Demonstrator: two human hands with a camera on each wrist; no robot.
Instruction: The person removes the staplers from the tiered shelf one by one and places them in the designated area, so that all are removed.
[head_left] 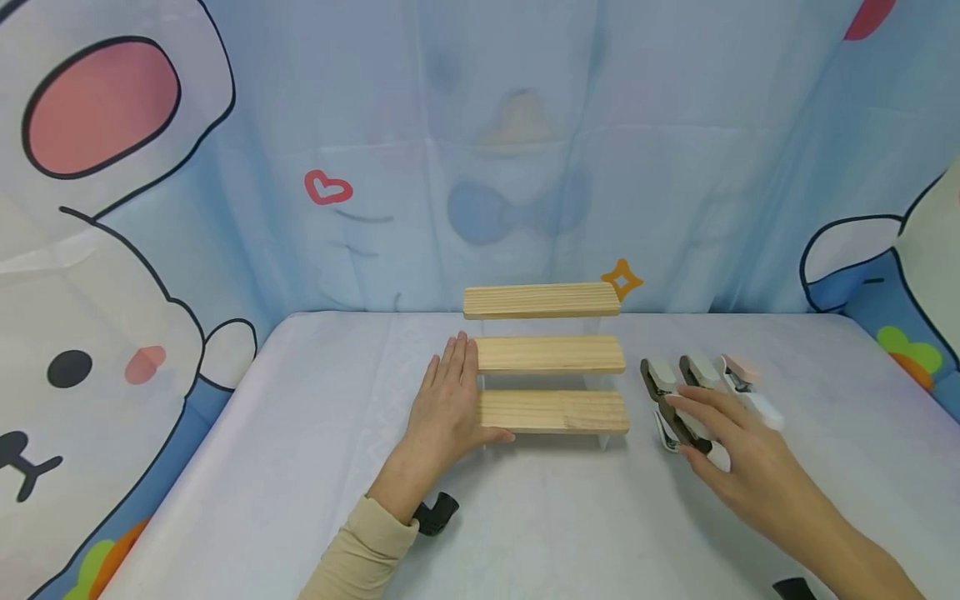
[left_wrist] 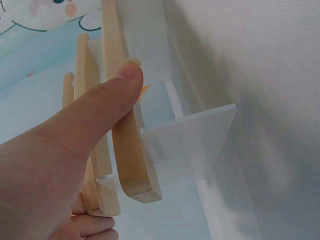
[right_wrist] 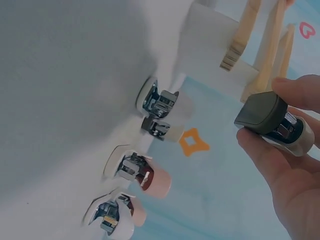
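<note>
In the head view, a three-tier stand (head_left: 551,356) with pale wooden planks and clear supports stands on the table. My left hand (head_left: 447,402) lies along its left side with fingers straight, touching the plank ends. Its thumb (left_wrist: 117,85) presses over the lowest plank's front edge in the left wrist view. My right hand (head_left: 738,454) pinches a small stapler (right_wrist: 264,112) with a dark olive top and a pale base between thumb and fingers, raised above the table. Several other small staplers, including a pink-topped one (right_wrist: 156,180), stand close behind it.
A white cloth (head_left: 300,467) covers the table. Behind it hangs a blue cartoon curtain (head_left: 675,167). In the head view, the staplers, one with an olive top (head_left: 651,379), stand to the right of the stand. A black wrist device (head_left: 437,514) sits at the left cuff.
</note>
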